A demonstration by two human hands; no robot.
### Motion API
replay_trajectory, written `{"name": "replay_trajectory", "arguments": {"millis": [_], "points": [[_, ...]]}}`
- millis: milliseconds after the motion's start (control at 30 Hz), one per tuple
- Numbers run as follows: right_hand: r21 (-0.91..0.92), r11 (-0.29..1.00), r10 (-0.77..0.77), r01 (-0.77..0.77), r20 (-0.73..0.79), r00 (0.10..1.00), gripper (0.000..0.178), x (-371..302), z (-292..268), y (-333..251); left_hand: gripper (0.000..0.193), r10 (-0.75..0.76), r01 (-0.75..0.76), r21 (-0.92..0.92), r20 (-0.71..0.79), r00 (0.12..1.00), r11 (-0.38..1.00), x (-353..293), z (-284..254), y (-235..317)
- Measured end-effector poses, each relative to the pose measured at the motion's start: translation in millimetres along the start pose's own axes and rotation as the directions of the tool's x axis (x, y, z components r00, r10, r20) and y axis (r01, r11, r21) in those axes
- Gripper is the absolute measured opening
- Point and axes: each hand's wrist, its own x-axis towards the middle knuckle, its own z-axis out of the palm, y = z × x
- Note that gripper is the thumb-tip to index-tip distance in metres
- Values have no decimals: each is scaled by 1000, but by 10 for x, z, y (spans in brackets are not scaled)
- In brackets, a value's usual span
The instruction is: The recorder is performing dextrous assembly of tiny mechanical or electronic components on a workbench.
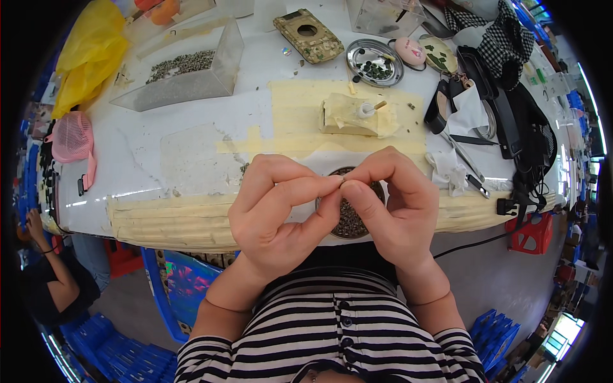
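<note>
My left hand (274, 214) and my right hand (399, 207) meet fingertip to fingertip near the table's front edge. Both are closed in a pinch on a tiny piece between them, mostly hidden and too small to name. Right below the fingers stands a round dish (351, 223) filled with many small grey-brown pieces; my hands cover part of it. Just beyond it, a tape-covered block (340, 121) holds a small white bottle (366, 111) with a thin stick poking out.
A clear bin (220, 76) with small grey pieces stands back left. Behind lies a camouflage toy vehicle shell (322, 48), beside a metal dish (389, 80) with dark green bits. Tweezers (465, 158), a white tissue (447, 172) and black straps (504, 115) lie right. A pink mesh basket (71, 137) is far left.
</note>
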Motion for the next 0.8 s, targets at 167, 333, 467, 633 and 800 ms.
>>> {"name": "replay_trajectory", "arguments": {"millis": [167, 333, 467, 633, 800], "points": [[-474, 741, -484, 476, 114, 867, 32, 32, 23, -112, 28, -79, 79, 4, 38, 996, 997, 14, -30, 4], [-298, 891, -365, 342, -22, 931, 26, 30, 49, 57, 27, -130, 130, -51, -8, 991, 990, -6, -14, 6], [89, 994, 59, -59, -1, 998, 16, -3, 48, 14, 28, -55, 55, -42, -1, 998, 998, 4, -15, -3], [65, 996, 58, -57, -17, 998, 16, -6, 38, -8, 28, -23, 23, 15, -12, 1000, 1000, -2, 8, 5], [-397, 791, -498, 465, 22, 867, 24, 35, 64, -20, 28, -63, 63, 5, 27, 998, 998, 26, -24, 12]]}}
